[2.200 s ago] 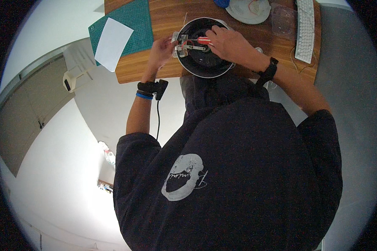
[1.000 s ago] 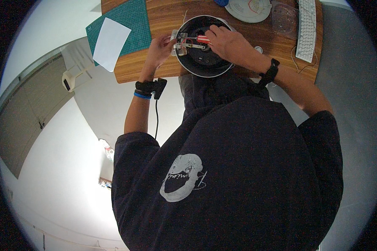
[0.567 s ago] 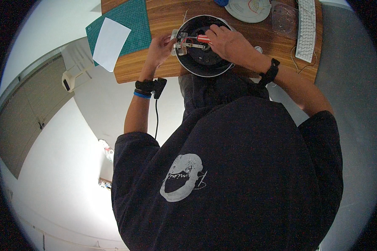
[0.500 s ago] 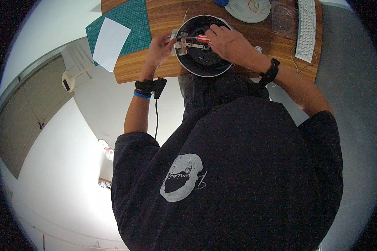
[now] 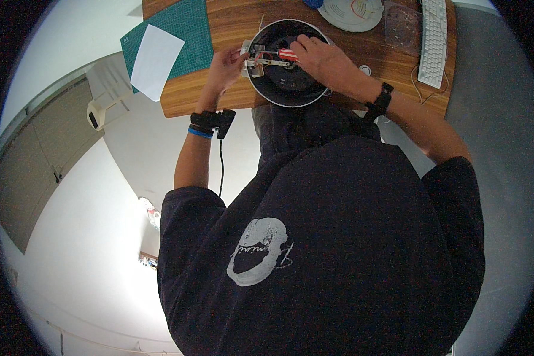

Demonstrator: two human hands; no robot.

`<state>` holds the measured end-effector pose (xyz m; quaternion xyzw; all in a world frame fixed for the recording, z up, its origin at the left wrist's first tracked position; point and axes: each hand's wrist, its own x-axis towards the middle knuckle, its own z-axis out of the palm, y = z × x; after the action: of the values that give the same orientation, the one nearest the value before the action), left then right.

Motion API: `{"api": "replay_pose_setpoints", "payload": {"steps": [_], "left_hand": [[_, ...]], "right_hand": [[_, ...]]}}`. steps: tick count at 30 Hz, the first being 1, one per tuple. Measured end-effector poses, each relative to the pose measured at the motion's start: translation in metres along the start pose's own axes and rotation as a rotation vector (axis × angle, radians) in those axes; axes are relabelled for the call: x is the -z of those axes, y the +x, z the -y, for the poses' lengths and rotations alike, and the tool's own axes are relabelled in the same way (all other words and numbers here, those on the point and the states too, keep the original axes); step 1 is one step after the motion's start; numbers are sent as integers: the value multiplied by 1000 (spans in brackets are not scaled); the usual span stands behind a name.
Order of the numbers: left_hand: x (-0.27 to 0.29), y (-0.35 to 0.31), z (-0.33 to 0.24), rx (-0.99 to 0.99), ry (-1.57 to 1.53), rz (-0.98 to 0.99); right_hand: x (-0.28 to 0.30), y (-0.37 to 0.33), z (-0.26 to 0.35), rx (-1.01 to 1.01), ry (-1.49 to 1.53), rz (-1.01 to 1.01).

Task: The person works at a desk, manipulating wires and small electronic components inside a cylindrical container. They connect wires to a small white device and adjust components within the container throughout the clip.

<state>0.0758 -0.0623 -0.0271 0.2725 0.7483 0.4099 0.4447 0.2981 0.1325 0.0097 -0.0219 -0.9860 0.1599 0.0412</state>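
Observation:
A round black housing (image 5: pixel 291 92) with a pale rim lies at the table's near edge, its open inside facing up. Across its left part sits a metal bracket (image 5: pixel 270 62) with red wire and clear plastic pieces beside it. My right hand (image 5: pixel 321 59) is closed round the red-and-white handle of a screwdriver (image 5: pixel 287 54), whose shaft points left to the bracket. At the housing's left rim, my left hand (image 5: pixel 225 66) pinches the end of the bracket assembly by a clear plastic piece (image 5: pixel 246 50); the exact grip is partly hidden by the fingers.
A green cutting mat (image 5: pixel 190 41) with a white sheet of paper (image 5: pixel 154 62) lies on the left. To the far right are a white plate (image 5: pixel 353 16), a clear plastic tray (image 5: pixel 401 26) and a white keyboard (image 5: pixel 433 44). A small white round piece (image 5: pixel 365 70) rests right of the housing.
The housing sits very slightly higher in the picture. Both hands keep almost the same place, and the screwdriver still points at the bracket.

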Motion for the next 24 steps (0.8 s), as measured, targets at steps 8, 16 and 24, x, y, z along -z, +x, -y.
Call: {"api": "replay_pose_setpoints", "payload": {"steps": [8,16,24], "left_hand": [[-1,1,-8,112,49,19],[2,0,-14,105,99,47],[-1,-1,-3,-2,47,-7]], "right_hand": [[6,7,1,-132,109,87],[9,10,-1,-92,0,18],[2,9,-2,-103,18,-37]]}}
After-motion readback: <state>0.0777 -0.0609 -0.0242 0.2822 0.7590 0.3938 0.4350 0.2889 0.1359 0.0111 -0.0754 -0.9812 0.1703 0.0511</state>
